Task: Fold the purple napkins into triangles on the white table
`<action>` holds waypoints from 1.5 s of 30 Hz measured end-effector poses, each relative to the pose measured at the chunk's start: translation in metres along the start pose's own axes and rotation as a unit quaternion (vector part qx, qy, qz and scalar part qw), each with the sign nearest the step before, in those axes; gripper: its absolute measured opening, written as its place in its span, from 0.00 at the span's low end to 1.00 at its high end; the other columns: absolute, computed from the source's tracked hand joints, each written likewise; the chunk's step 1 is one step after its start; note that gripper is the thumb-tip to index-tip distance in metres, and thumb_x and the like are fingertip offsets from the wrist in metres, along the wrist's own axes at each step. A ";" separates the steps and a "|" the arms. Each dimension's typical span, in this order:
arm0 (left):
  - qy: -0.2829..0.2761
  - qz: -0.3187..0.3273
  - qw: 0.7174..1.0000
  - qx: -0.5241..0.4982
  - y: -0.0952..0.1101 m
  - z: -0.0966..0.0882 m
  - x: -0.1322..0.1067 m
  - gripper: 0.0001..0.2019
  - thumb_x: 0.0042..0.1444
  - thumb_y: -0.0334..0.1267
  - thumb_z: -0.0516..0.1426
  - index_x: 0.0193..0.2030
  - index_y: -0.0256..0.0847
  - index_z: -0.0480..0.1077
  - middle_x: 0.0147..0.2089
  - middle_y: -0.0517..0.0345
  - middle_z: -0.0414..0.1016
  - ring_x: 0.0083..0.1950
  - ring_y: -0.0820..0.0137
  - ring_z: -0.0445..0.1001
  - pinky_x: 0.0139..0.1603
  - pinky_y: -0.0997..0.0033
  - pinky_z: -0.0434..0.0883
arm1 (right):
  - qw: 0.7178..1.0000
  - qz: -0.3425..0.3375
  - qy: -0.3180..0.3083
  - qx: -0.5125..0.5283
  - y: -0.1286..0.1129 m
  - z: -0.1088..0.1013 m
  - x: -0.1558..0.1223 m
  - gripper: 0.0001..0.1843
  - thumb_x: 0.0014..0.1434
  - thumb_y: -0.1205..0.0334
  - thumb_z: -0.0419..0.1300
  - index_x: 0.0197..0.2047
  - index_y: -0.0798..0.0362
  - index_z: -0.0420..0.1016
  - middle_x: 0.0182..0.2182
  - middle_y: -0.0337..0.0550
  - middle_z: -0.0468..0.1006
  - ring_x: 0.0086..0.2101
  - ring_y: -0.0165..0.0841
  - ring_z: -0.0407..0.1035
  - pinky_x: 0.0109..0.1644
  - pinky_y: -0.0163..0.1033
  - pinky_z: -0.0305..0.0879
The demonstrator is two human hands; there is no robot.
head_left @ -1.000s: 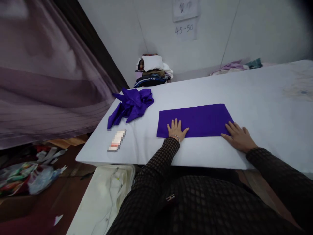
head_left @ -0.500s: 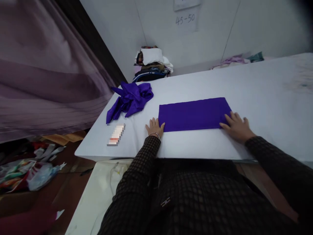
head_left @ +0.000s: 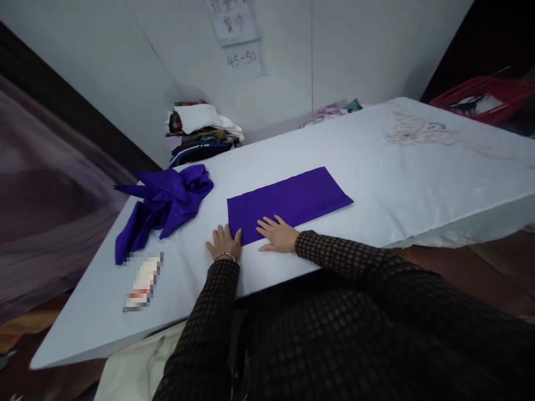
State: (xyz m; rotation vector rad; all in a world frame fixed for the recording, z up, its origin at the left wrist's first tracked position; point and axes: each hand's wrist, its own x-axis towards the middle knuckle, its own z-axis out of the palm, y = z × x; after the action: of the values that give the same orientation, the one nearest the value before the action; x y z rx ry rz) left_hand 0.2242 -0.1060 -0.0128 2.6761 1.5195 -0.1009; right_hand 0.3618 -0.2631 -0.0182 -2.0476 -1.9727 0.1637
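A purple cloth (head_left: 288, 197), folded into a flat long rectangle, lies on the white-covered table (head_left: 368, 184). At its near left corner rests my left hand (head_left: 224, 244), fingers spread, mostly on the table with the thumb at the cloth's edge. My right hand (head_left: 279, 234) lies flat with fingers stretched on the cloth's near edge, left of its middle. To the left sits a crumpled purple cloth (head_left: 171, 200), apart from both hands.
A pixelated flat object (head_left: 144, 281) lies near the table's left end. Folded clothes (head_left: 203, 133) are stacked by the wall, with more fabric (head_left: 328, 113) along the back edge. A red basket (head_left: 485, 100) stands beyond the far right. A sheer curtain (head_left: 54, 206) hangs at left.
My right hand has moved left from the folded cloth's right end to its near edge close to my left hand. The head view has swung to the right, bringing the red basket into sight.
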 end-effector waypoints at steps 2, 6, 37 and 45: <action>0.000 0.003 1.000 0.000 -0.001 0.000 0.001 0.35 0.60 0.58 0.35 0.69 0.40 0.47 0.72 0.52 0.40 0.72 0.57 0.40 0.66 0.39 0.45 | 0.999 0.032 -0.003 -0.011 0.027 -0.013 -0.029 0.41 0.60 0.35 0.41 0.66 0.56 0.53 0.66 0.53 0.49 0.65 0.46 0.41 0.65 0.59 0.37; -0.002 0.006 1.000 0.000 -0.002 0.000 0.002 0.35 0.60 0.58 0.34 0.69 0.39 0.47 0.72 0.51 0.40 0.72 0.57 0.39 0.65 0.38 0.45 | 0.989 0.142 0.003 -0.033 0.091 -0.040 -0.104 0.42 0.60 0.35 0.39 0.68 0.55 0.50 0.66 0.51 0.49 0.65 0.47 0.41 0.65 0.59 0.36; -0.003 0.315 0.945 -0.089 0.299 0.014 -0.075 0.34 0.61 0.57 0.37 0.68 0.41 0.51 0.72 0.51 0.43 0.72 0.58 0.38 0.68 0.44 0.38 | 0.955 0.279 0.014 -0.103 0.150 -0.060 -0.201 0.43 0.61 0.35 0.36 0.69 0.56 0.45 0.67 0.52 0.47 0.65 0.46 0.40 0.64 0.61 0.38; -0.023 0.251 0.964 -0.080 0.234 0.014 -0.074 0.30 0.63 0.48 0.38 0.69 0.39 0.46 0.72 0.54 0.42 0.72 0.62 0.36 0.69 0.49 0.38 | 0.957 0.277 0.021 -0.088 0.148 -0.060 -0.204 0.42 0.61 0.37 0.37 0.70 0.55 0.42 0.67 0.52 0.48 0.65 0.48 0.41 0.65 0.60 0.37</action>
State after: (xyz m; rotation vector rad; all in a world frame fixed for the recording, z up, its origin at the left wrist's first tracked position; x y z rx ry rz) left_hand 0.3871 -0.2905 -0.0152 2.8022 0.7580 -0.0129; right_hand 0.5094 -0.4758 -0.0283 -2.6521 -1.3803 0.0596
